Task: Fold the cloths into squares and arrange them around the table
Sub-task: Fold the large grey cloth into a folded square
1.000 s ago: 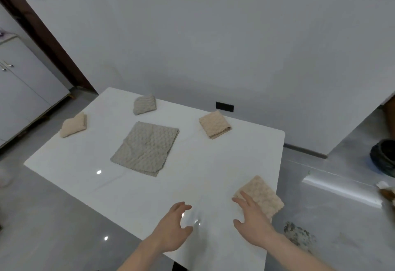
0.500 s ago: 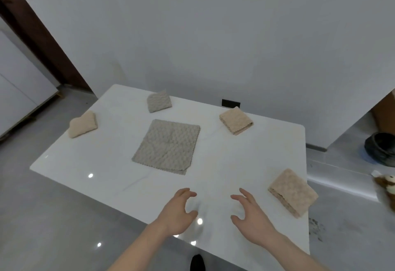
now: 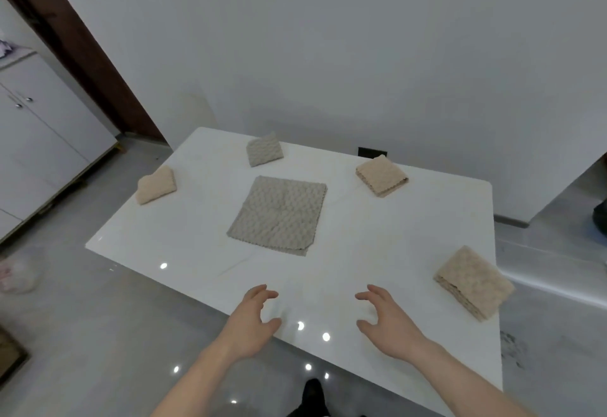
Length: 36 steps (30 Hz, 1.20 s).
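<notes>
A grey cloth (image 3: 278,215) lies flat and spread in the middle of the white table (image 3: 377,252). Folded squares sit around it: a grey one (image 3: 264,153) at the far edge, a beige one (image 3: 156,185) at the far left, a beige one (image 3: 381,176) at the far right, and a beige one (image 3: 473,282) at the near right edge. My left hand (image 3: 253,318) and my right hand (image 3: 386,319) hover over the near edge of the table with loosely curled fingers, holding nothing and apart from every cloth.
White cabinets (image 3: 36,140) stand at the left beside a dark door frame (image 3: 75,51). A white wall (image 3: 328,55) rises behind the table. Grey floor surrounds it, with a dark round object (image 3: 600,219) at the far right and a pale bag (image 3: 19,275) at the left.
My right hand has let go of the near-right beige square and drawn back toward the middle. The view has shifted so the table sits more centred. My left hand stays over the near edge.
</notes>
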Each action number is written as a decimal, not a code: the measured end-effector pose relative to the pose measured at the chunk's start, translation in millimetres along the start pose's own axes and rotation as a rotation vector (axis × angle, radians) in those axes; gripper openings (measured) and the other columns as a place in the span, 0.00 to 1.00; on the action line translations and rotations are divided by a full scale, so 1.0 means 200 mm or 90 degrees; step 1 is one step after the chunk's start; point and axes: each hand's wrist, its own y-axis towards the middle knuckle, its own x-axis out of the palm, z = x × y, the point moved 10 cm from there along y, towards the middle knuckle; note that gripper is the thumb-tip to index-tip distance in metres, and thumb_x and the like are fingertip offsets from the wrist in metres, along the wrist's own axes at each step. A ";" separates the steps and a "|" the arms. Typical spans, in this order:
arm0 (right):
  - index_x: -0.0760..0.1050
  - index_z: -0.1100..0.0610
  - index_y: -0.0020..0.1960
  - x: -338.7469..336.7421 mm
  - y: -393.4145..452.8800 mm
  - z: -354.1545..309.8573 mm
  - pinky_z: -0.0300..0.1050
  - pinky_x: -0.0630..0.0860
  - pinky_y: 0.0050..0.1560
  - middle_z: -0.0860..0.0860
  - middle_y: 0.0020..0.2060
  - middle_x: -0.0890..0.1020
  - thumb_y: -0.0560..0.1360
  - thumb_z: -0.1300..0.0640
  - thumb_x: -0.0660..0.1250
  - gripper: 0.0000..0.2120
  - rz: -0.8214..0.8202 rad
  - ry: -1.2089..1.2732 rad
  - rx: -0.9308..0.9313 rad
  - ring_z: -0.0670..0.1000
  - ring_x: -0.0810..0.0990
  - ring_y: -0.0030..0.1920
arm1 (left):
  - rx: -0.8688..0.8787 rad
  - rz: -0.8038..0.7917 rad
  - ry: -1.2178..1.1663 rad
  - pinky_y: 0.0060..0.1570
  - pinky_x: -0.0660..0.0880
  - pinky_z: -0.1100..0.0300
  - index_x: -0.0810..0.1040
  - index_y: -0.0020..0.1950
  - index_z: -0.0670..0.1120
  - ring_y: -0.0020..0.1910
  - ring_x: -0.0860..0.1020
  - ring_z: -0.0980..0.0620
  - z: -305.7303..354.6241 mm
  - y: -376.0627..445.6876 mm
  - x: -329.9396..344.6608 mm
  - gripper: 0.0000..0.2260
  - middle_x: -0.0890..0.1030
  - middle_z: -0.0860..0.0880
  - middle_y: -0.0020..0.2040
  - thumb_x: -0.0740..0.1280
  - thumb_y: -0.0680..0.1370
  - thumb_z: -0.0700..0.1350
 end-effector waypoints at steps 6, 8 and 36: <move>0.66 0.43 0.74 0.06 0.07 -0.14 0.33 0.62 0.65 0.42 0.79 0.55 0.79 0.49 0.66 0.25 0.000 -0.006 -0.013 0.44 0.66 0.74 | 0.014 0.013 -0.012 0.55 0.70 0.68 0.70 0.73 0.57 0.65 0.72 0.56 -0.06 0.12 -0.11 0.23 0.59 0.57 0.79 0.70 0.79 0.50; 0.66 0.43 0.74 0.04 0.13 -0.18 0.33 0.61 0.65 0.42 0.79 0.55 0.79 0.49 0.66 0.24 0.015 -0.010 -0.005 0.44 0.66 0.74 | 0.021 0.012 -0.018 0.57 0.70 0.66 0.70 0.73 0.56 0.65 0.72 0.55 -0.09 0.20 -0.16 0.23 0.58 0.57 0.79 0.70 0.79 0.50; 0.71 0.53 0.74 0.58 1.34 -0.57 0.42 0.67 0.71 0.56 0.81 0.51 0.72 0.53 0.67 0.29 -0.002 -0.078 0.235 0.58 0.68 0.75 | 0.136 -0.309 0.365 0.78 0.59 0.47 0.57 0.83 0.48 0.82 0.47 0.43 -0.72 1.41 -0.50 0.32 0.45 0.51 0.84 0.64 0.80 0.48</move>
